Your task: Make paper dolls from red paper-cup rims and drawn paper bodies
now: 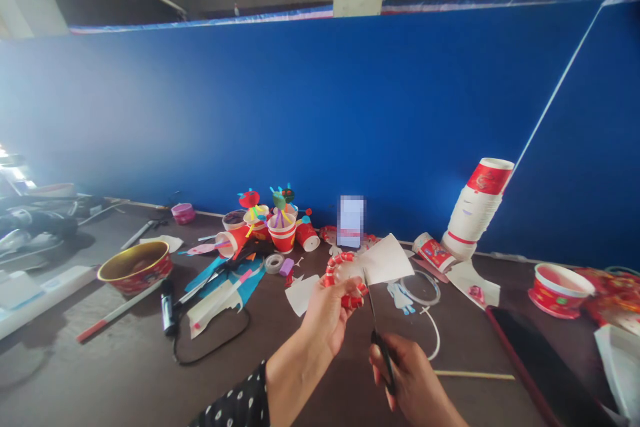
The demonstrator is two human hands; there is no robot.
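Observation:
My left hand [334, 307] is closed round a red-and-white striped ring [339, 263] together with a sheet of white paper [387, 261]. The paper spreads out to the right behind the ring. My right hand [407, 373] grips a pair of scissors [383, 353] with dark handles. Their blades point up and meet the paper close to the ring; whether they are parted, I cannot tell. Another white paper piece [301, 295] lies on the table left of my left hand. Right of the scissors rest a pale blue-and-white cutout [401, 297] and a clear ring [429, 290].
Paper cups with colourful figures [283, 233] stand at the back. A tall stack of cups [475, 213] leans at the right, beyond a large dark phone [545, 360]. At left are a gold-rimmed bowl [135, 271] and a black corded tool [169, 307]. A thin stick [475, 375] lies front right.

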